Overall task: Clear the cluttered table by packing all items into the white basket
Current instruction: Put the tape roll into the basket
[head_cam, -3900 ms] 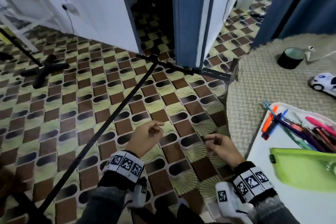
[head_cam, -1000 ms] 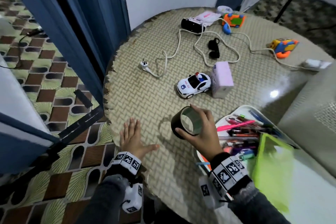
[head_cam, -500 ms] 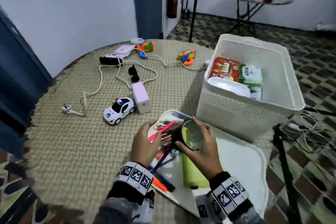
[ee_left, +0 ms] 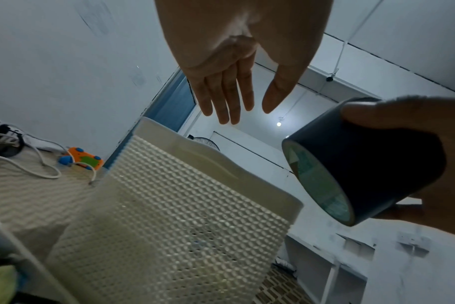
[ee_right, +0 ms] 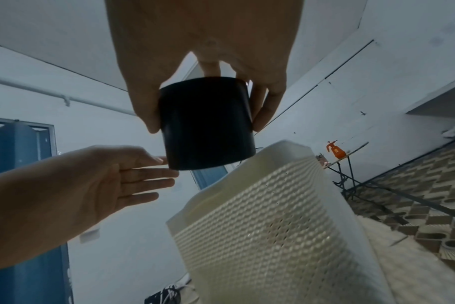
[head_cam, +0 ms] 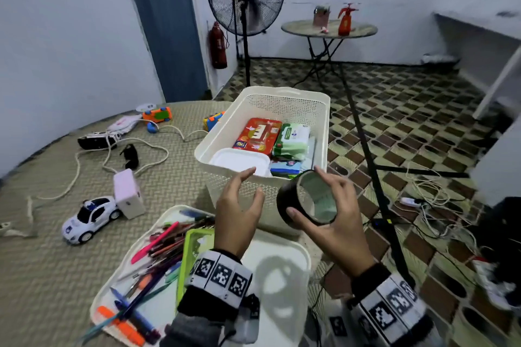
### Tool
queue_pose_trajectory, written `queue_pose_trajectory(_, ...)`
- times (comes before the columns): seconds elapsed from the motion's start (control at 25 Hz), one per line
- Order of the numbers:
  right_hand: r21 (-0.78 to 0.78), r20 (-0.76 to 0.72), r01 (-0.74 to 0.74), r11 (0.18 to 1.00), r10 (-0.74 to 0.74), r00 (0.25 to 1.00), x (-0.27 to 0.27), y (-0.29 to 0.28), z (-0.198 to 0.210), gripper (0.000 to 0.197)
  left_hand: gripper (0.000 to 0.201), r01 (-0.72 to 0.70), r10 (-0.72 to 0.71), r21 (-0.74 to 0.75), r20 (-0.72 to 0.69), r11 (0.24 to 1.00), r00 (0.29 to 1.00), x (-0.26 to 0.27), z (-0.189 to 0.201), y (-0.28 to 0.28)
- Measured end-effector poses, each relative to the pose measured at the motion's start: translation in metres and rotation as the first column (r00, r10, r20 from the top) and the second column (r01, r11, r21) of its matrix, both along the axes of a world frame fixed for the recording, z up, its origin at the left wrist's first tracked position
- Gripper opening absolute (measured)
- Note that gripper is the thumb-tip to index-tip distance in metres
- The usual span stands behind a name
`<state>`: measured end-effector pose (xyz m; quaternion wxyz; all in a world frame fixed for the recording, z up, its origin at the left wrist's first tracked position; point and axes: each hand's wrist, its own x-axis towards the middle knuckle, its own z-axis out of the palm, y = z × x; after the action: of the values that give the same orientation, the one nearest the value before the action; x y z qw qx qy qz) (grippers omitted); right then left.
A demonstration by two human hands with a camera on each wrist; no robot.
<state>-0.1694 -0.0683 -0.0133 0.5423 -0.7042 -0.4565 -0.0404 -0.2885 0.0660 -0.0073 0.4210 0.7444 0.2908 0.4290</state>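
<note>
Tape (head_cam: 307,198) lay pinched in right hand (head_cam: 331,222), core facing near; left hand (head_cam: 236,210) spread, empty, beside basket (head_cam: 265,186).

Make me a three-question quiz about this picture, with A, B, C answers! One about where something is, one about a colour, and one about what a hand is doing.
1. Where is the red tin?
A. inside the white basket
B. on the floor
C. on the tray of pens

2. What colour is the outside of the tape roll?
A. yellow
B. black
C. pink

3. What is the left hand doing?
A. squeezing the toy police car
B. gripping a pen
C. holding nothing, fingers spread

Answers:
1. A, the head view shows the tin lying in the basket beside a green packet.
2. B, the roll's outer band looks black in the head view and the right wrist view.
3. C, the left wrist view shows straight, empty fingers, while the right hand grips the tape roll.
</note>
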Motion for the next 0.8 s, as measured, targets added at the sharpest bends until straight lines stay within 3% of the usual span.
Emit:
queue_pose_trajectory(0.2, 0.008, 0.000, 0.002, 1.000, -0.002, 1.000, 0.059, -0.036, 0.023, 0.083, 0.033, -0.051, 0.050, 0.023, 0.022, 0.998, 0.998, 0.042, 0.015, -0.025)
queue_pose_trajectory(0.36, 0.023, -0.030, 0.022, 0.999, -0.021, 0.999, 0.095, -0.033, 0.035, 0.084, 0.031, -0.084, 0.083, 0.030, 0.030, 0.996, 0.996, 0.065, 0.022, -0.019)
queue_pose_trajectory(0.64, -0.019, -0.086, -0.107, 0.994, 0.105, 0.991, 0.143, 0.022, 0.042, 0.078, 0.031, -0.260, 0.260, -0.011, -0.010, 0.966, 0.966, 0.087, 0.010, 0.023)
queue_pose_trajectory(0.8, -0.100, -0.146, -0.240, 0.966, 0.224, 0.964, 0.167, 0.069, 0.033, 0.078, 0.038, -0.360, 0.368, 0.095, -0.079, 0.928, 0.927, 0.091, 0.004, 0.067)
